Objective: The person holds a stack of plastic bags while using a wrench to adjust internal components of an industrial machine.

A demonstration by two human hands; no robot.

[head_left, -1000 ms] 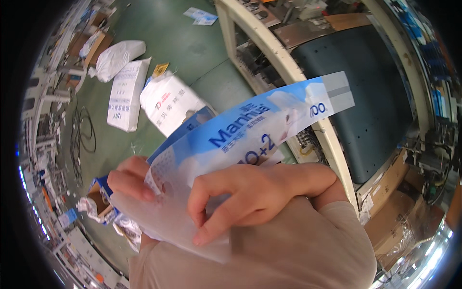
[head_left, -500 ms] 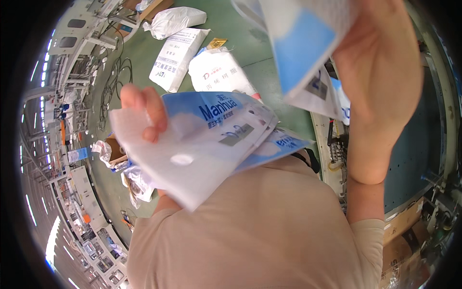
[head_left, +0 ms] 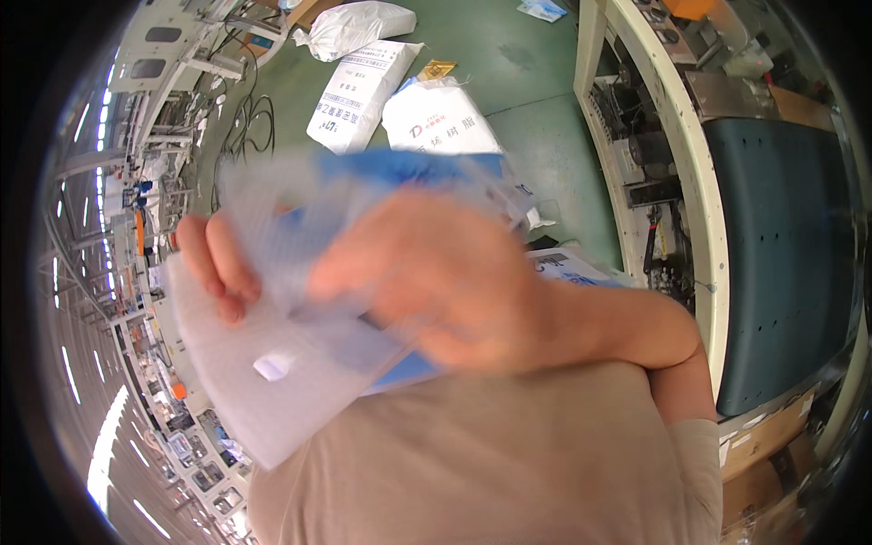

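Note:
My left hand (head_left: pixel 218 263) pinches a stack of flat white-and-blue plastic bags (head_left: pixel 291 400) in front of my chest; an oval handle hole shows in the white end. Across it reaches my right hand (head_left: pixel 454 282), smeared by motion, its fingers curled. A blurred translucent bag (head_left: pixel 272 195) with a blue part moves with the right hand, its edge at those fingers and overlapping the stack. Where exactly the right fingers grip is too blurred to see. Behind my right forearm, part of another printed bag (head_left: pixel 586 270) shows.
White filled sacks (head_left: pixel 440 118) lie on the green floor (head_left: pixel 545 118) ahead. To the right stands a cream machine frame (head_left: pixel 713 236) with a dark perforated panel (head_left: pixel 786 263); cardboard boxes (head_left: pixel 772 427) sit below it. Machinery and loose cables (head_left: pixel 250 127) line the left.
My right hand has swung down and left from the upper right, bringing its bag over the stack. My left hand has shifted slightly left and down with the stack.

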